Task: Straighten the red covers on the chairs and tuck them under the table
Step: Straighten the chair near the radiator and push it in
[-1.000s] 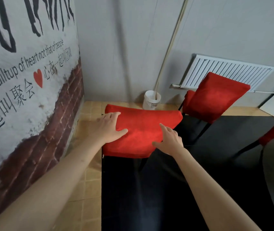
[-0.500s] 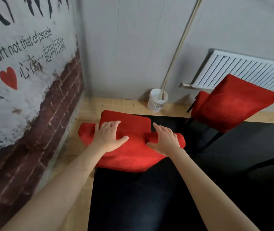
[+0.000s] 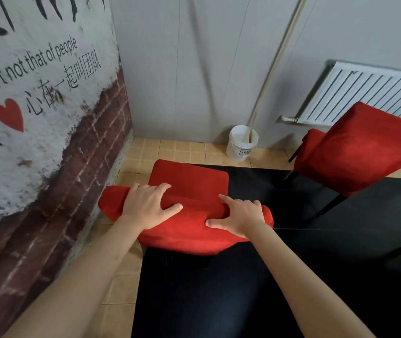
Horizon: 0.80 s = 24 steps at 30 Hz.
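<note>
We see a white plastic bucket (image 3: 242, 143) standing on the tan tiled floor (image 3: 145, 152) against the grey panelled wall (image 3: 194, 69), with a pale wooden pole (image 3: 276, 64) leaning out of it. To its right hangs a white ribbed radiator (image 3: 370, 91). On our left, a painted mural wall (image 3: 36, 93) shows black lettering, 1 red heart (image 3: 10, 114) and faux brown brickwork.

A grey panelled wall (image 3: 194, 69) meets a mural wall (image 3: 36, 106) painted with brick, lettering and a red heart. Tan floor tiles (image 3: 182, 150) run along the corner, where a white bucket (image 3: 242, 142) holds a pole beside a white radiator (image 3: 370, 93).
</note>
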Tool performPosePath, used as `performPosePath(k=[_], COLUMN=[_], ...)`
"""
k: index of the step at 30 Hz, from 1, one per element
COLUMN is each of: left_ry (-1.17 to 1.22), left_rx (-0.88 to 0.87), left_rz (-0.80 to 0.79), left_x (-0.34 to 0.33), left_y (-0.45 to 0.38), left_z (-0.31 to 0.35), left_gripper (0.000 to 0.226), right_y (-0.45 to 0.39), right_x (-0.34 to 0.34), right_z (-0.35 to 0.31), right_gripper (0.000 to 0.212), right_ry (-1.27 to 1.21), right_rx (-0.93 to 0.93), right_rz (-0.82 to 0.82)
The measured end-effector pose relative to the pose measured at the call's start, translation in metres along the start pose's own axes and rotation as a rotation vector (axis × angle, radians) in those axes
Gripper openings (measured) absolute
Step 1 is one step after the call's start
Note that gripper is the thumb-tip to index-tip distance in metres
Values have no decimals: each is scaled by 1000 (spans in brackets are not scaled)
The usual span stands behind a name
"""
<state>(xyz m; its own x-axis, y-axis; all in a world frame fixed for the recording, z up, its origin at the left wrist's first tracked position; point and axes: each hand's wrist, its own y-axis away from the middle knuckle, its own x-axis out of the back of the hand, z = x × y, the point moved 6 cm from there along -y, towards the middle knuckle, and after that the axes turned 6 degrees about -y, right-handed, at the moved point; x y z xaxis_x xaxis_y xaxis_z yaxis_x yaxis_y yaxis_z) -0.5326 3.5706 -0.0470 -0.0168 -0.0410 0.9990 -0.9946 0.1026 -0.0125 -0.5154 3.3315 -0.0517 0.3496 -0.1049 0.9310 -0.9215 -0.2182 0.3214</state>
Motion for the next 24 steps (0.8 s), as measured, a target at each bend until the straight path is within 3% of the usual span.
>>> performPosePath(k=[13,24], left_ry=[53,53], left_rx=[-62,-273], left_rz=[32,46], left_x=[2,4], left_y=[8,24], left_z=[-7,-25], left_gripper=[96,87], right_y=[26,81], right_x=[-10,-33], right_z=[-12,-51], right_gripper=[113,109], right_ry=[-34,-94], right_rx=[-104,-297], right_rz=[80,170])
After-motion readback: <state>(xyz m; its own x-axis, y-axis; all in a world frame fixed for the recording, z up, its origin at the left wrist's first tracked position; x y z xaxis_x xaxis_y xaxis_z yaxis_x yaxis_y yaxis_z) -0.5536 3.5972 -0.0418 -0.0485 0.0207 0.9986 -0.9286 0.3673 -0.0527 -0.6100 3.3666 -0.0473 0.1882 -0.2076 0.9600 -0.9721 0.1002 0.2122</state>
